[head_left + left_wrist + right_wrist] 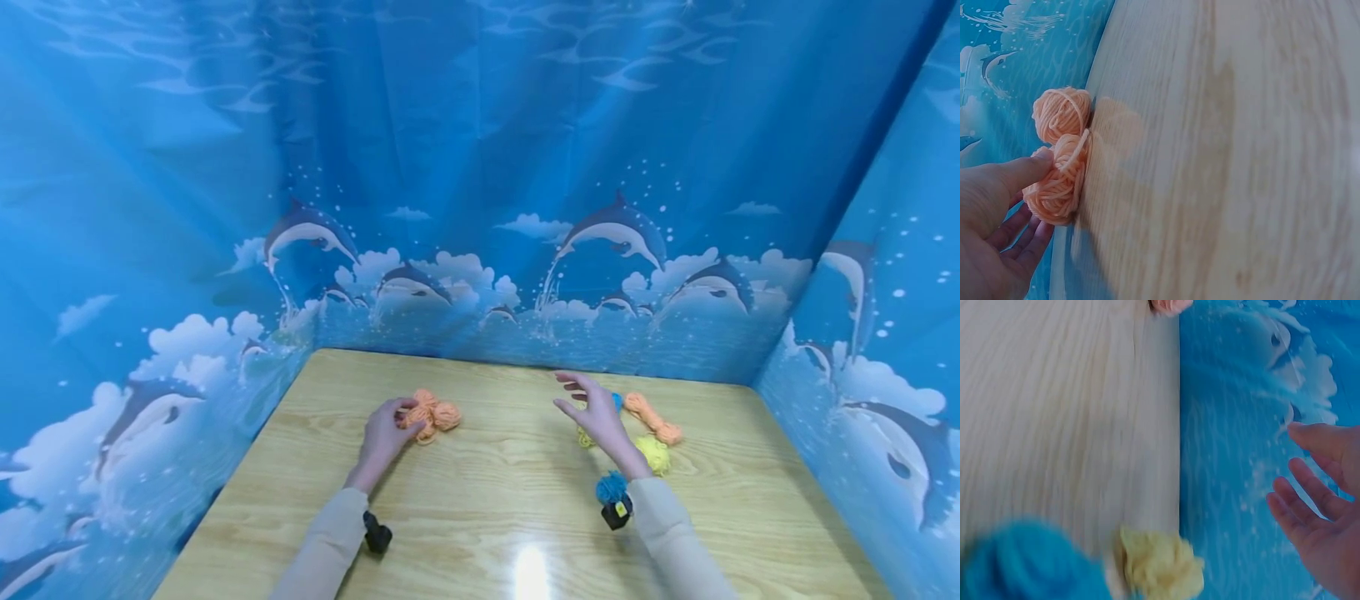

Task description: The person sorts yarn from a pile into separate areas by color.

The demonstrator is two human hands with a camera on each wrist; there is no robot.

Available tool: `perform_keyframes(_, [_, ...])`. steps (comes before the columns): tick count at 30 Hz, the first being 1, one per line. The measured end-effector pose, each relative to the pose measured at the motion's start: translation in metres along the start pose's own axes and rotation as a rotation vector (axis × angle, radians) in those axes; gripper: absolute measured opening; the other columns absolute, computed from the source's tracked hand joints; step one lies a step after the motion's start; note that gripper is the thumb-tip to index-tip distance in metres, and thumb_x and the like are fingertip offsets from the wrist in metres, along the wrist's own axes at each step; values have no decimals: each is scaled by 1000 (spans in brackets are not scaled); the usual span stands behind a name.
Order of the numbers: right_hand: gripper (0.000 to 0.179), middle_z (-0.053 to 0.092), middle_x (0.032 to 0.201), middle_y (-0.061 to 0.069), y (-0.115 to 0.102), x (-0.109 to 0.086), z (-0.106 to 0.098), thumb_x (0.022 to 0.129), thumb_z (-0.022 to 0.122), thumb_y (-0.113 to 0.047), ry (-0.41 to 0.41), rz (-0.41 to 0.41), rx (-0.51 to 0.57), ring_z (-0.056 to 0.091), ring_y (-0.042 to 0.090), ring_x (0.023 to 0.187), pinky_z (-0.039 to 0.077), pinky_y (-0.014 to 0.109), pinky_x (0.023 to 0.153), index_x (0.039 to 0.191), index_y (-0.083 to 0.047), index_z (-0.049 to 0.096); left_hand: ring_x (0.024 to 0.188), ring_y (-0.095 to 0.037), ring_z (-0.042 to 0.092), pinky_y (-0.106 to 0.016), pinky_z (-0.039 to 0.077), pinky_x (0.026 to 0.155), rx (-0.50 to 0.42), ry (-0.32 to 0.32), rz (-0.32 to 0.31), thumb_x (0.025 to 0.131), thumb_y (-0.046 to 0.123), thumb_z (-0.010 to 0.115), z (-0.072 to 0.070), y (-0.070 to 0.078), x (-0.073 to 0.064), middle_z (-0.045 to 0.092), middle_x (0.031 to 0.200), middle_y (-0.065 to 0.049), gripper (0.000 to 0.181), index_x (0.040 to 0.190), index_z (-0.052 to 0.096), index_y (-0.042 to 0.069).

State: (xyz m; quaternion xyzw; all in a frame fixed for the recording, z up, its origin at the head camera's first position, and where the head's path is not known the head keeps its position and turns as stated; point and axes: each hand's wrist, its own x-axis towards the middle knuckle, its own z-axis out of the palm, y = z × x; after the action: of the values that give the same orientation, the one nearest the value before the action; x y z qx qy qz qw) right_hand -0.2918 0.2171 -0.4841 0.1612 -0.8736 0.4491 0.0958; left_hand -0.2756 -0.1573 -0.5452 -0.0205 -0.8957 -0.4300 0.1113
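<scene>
At the left side of the table, my left hand [382, 435] holds a peach-orange yarn ball [1057, 194], thumb on top and fingers along its far side. Touching that ball is a second peach yarn ball [1063, 115]; another peach ball [447, 416] of the cluster lies just to the right in the head view. My right hand [600, 412] is raised over the right side, thumb and fingers apart with nothing between them. Beneath and around it lie a yellow yarn ball [654, 454], a blue yarn ball [611, 486] and a peach yarn bundle [652, 418].
A second blue piece [617, 402] and a second yellow piece [584, 437] of yarn are partly hidden by the right hand. The wooden table [487, 492] meets a blue dolphin-print curtain [480, 208] at its back edge and sides.
</scene>
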Motion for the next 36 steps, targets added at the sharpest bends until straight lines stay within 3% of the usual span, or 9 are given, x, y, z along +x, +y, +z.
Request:
perform_keyframes(6, [47,60,136,19,14,-7,-28,95,72,-7,27,47,-46,58,40,120,49,57,100,139,-4,57,102,-29,66,-46,56,85,-3,-11,-16,88,15,81,-3,1,-1,68,119,-15,40,124,68,4])
perform_keyframes(15, [49,56,139,24,39,-19,-59,97,68,-8,55,96,-117,55,46,122,49,60,99,143,0,52,101,-30,66,-47,56,85,0,1,-10,87,13,81,-4,1,-2,68,118,-16,40,123,69,4])
perform_keyframes(22, [50,56,138,27,58,-23,-74,96,68,-7,83,127,-201,56,46,120,49,59,98,143,2,52,102,-31,66,-47,56,86,-1,-9,-13,88,13,81,-3,2,-1,68,119,-16,39,124,68,3])
perform_keyframes(36, [46,53,137,33,93,-31,-92,100,63,-8,63,186,-284,55,50,117,48,62,94,142,7,50,100,-31,66,-47,56,84,11,-2,-9,87,12,81,-1,5,-2,68,116,-16,38,122,69,3])
